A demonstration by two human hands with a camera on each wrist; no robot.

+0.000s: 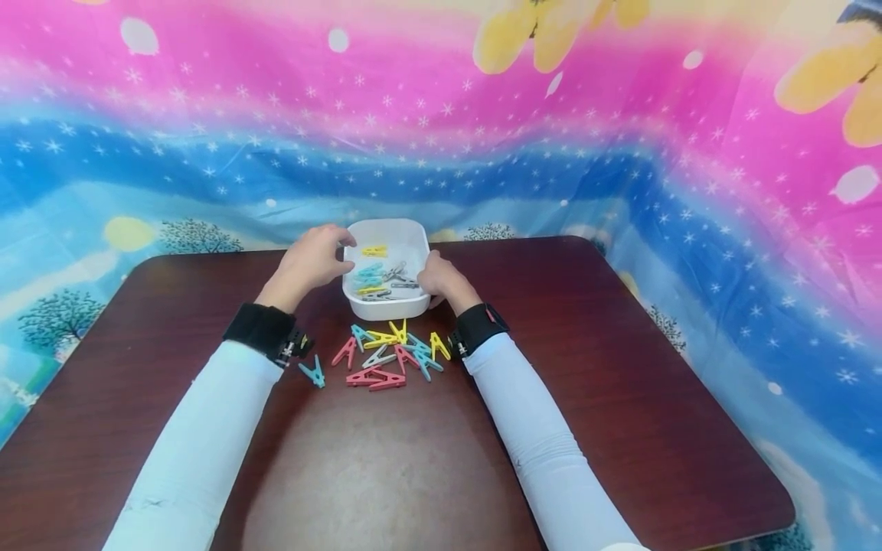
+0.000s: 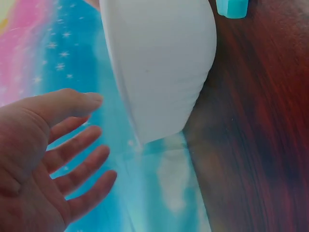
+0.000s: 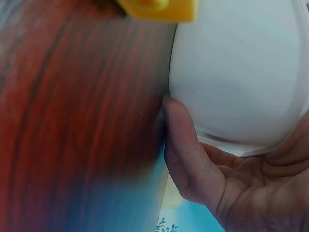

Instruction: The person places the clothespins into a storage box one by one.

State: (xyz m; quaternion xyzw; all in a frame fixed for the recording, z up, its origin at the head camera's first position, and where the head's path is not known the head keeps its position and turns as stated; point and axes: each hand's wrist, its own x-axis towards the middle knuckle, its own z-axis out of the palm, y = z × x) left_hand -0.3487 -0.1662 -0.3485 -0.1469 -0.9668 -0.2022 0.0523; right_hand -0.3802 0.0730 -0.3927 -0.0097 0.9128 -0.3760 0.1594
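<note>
A white plastic basin [image 1: 389, 309] stands at the back of the table, with yellow and light blue clothespins and metal clips inside. My left hand [image 1: 313, 256] is beside its left wall; in the left wrist view the fingers [image 2: 79, 145] are spread and a gap separates them from the basin [image 2: 159, 63]. On the opposite side, my right hand [image 1: 444, 277] grips the basin by its right wall. The right wrist view shows fingers [image 3: 186, 140] curled against the basin's lower side. In front of the basin lies a loose group of clothespins [image 1: 379, 357], red, yellow, blue and pale.
A dark brown wooden table [image 1: 606, 398] carries everything. One blue clothespin [image 1: 313, 373] lies apart, near the left wrist strap. A colourful patterned cloth [image 1: 441, 115] hangs behind the table's back edge and along the right side.
</note>
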